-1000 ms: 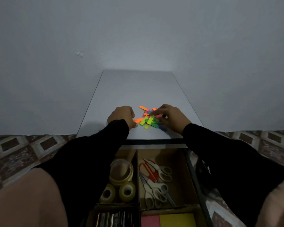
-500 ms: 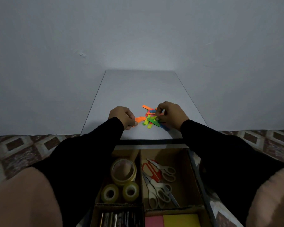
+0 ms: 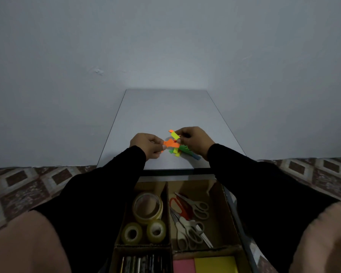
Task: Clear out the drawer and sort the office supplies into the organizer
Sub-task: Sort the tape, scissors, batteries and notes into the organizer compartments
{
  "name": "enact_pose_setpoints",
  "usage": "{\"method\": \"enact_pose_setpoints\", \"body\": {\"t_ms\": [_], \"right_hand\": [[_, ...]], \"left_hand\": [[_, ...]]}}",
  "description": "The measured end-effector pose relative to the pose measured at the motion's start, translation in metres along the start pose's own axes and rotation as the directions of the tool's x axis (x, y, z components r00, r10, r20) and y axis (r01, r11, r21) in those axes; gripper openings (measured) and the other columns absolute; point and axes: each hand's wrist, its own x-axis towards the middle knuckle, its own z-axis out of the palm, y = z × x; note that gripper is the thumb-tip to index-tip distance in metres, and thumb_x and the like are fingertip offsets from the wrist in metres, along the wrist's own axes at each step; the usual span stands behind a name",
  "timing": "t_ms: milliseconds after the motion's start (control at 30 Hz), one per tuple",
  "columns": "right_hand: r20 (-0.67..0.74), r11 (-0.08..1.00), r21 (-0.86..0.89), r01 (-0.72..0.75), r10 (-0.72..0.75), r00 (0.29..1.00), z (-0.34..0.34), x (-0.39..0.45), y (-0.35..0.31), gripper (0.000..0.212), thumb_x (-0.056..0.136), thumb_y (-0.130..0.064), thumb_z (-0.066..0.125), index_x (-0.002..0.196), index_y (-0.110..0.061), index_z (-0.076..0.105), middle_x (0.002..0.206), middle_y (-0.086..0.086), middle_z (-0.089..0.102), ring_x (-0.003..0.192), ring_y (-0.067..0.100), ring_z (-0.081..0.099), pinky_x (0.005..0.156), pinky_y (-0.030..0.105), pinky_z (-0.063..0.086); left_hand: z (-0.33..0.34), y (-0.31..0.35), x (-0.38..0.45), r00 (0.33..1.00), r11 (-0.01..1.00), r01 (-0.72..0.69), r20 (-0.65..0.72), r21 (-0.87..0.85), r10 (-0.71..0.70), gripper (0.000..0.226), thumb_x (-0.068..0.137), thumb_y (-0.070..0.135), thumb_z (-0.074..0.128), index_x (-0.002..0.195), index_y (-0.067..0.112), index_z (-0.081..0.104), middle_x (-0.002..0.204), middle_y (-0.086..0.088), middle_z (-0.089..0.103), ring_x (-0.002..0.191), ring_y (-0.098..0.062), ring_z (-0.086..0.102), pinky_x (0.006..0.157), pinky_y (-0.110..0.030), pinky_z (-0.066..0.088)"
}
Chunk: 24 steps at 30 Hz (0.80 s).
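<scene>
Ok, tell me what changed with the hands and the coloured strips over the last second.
The left hand now pinches an orange strip lifted off the tabletop; the right hand has raised a yellow strip from the pile, where it earlier pressed flat. The remaining strips lie where they were. Tape rolls and scissors in the organizer are unchanged.

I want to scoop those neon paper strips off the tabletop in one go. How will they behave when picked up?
Probably floppy and very light: the paper strips look thin, and the orange one bends between the left hand and right hand. They lie crisscrossed and loose, so a scoop would likely scatter some.
</scene>
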Motion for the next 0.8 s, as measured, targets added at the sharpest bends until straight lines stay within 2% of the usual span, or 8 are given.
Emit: {"method": "enact_pose_setpoints", "body": {"t_ms": [67,233,300,500,600,667,733,800], "right_hand": [[0.022,0.999,0.022,-0.029,0.028,0.999,0.001,-0.001,-0.002,0.026,0.089,-0.008,0.057,0.114,-0.003,0.064,0.111,0.012,0.065,0.101,0.023,0.056,0.085,0.026,0.039],[-0.072,0.961,0.268,-0.070,0.092,0.993,0.001,-0.005,-0.006,0.019,0.085,-0.001,0.060,0.102,0.001,0.069,0.074,0.001,0.059,0.069,0.010,0.051,0.065,0.018,0.040],[-0.049,0.952,0.296,-0.072,0.091,0.995,-0.001,-0.008,-0.009,0.020,0.084,-0.002,0.063,0.102,0.002,0.068,0.075,0.002,0.059,0.064,0.006,0.049,0.060,0.014,0.039],[-0.074,0.969,0.217,-0.117,0.136,0.988,0.004,-0.010,-0.010,0.019,0.081,-0.010,0.070,0.093,0.005,0.068,0.072,0.005,0.056,0.066,0.012,0.047,0.063,0.021,0.040],[-0.111,0.931,0.336,-0.145,0.192,0.975,0.008,-0.016,-0.011,0.019,0.083,-0.008,0.067,0.088,0.011,0.066,0.063,0.005,0.050,0.058,0.011,0.044,0.054,0.016,0.042],[-0.108,0.879,0.448,-0.163,0.234,0.966,0.013,-0.019,-0.010,0.023,0.084,-0.007,0.065,0.082,0.016,0.061,0.067,0.012,0.047,0.062,0.017,0.043,0.060,0.025,0.047],[-0.128,0.823,0.541,-0.171,0.281,0.951,0.019,-0.022,-0.009,0.023,0.085,-0.005,0.064,0.066,0.006,0.059,0.072,0.013,0.051,0.068,0.021,0.046,0.072,0.039,0.050],[-0.142,0.756,0.630,-0.178,0.338,0.931,0.020,-0.023,-0.008,0.030,0.086,-0.003,0.062,0.058,-0.007,0.055,0.066,0.009,0.059,0.059,0.016,0.051,0.071,0.036,0.052]], "left_hand": [[0.000,0.002,-0.003,1.000,0.999,0.013,0.002,-0.030,-0.013,0.007,0.081,-0.002,0.068,0.088,-0.001,0.066,0.068,-0.011,0.059,0.061,-0.019,0.055,0.072,-0.029,0.055],[-0.002,0.006,-0.008,0.999,0.993,0.042,0.000,-0.112,-0.043,0.013,0.083,-0.003,0.065,0.096,-0.005,0.064,0.067,-0.011,0.056,0.059,-0.016,0.052,0.050,-0.014,0.053],[-0.002,0.008,-0.009,0.999,0.990,0.048,-0.008,-0.131,-0.049,0.015,0.084,-0.001,0.065,0.098,-0.006,0.064,0.067,-0.011,0.056,0.059,-0.015,0.052,0.049,-0.014,0.052],[0.001,0.013,-0.014,0.992,0.946,0.123,0.014,-0.299,-0.125,0.016,0.086,0.005,0.064,0.101,0.001,0.062,0.073,-0.008,0.059,0.062,-0.012,0.055,0.051,-0.015,0.053],[0.002,0.012,-0.018,0.989,0.919,0.145,0.033,-0.367,-0.143,0.014,0.087,0.005,0.063,0.100,0.003,0.061,0.074,-0.008,0.059,0.063,-0.013,0.055,0.052,-0.015,0.053],[0.002,0.011,-0.022,0.987,0.898,0.159,0.061,-0.410,-0.147,0.007,0.087,0.004,0.062,0.093,0.004,0.060,0.076,-0.008,0.058,0.065,-0.013,0.055,0.053,-0.015,0.054],[0.003,0.011,-0.027,0.986,0.885,0.167,0.068,-0.434,-0.153,0.004,0.087,0.004,0.062,0.085,0.006,0.060,0.076,-0.007,0.059,0.066,-0.013,0.057,0.054,-0.015,0.054],[0.003,0.010,-0.029,0.987,0.878,0.161,0.047,-0.450,-0.157,0.006,0.086,0.003,0.063,0.082,0.006,0.060,0.075,-0.007,0.059,0.066,-0.014,0.057,0.055,-0.016,0.055]]}}
